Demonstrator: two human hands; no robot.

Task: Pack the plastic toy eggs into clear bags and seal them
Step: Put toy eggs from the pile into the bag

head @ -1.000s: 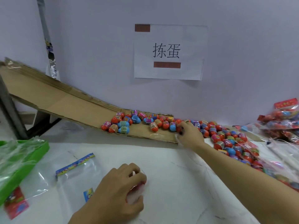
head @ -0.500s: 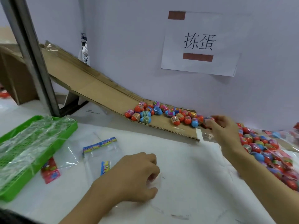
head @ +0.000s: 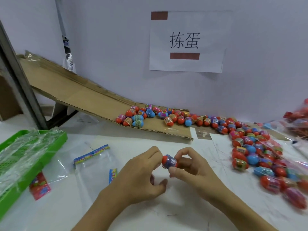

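My right hand (head: 191, 169) pinches a red toy egg (head: 168, 161) with a purple band just above the white table, at the centre. My left hand (head: 138, 177) is beside it with curled fingers at the egg's red end; it seems to hold a thin clear bag that hardly shows. An empty clear bag (head: 93, 164) with a colourful strip lies flat to the left. Loose red and blue eggs (head: 150, 115) sit at the foot of a cardboard ramp (head: 75, 94), and a larger pile of eggs (head: 250, 150) spreads over the right side.
A green tray (head: 55, 140) holding clear film stands at the left edge. A red-labelled bag (head: 40, 185) lies beside it. Filled bags (head: 296, 124) are heaped at the far right. A grey metal post (head: 18, 84) rises at the left. A paper sign hangs on the wall.
My right hand took an egg from the ramp's end and drew it back to the centre, meeting my left hand. The camera view swung left, then back.
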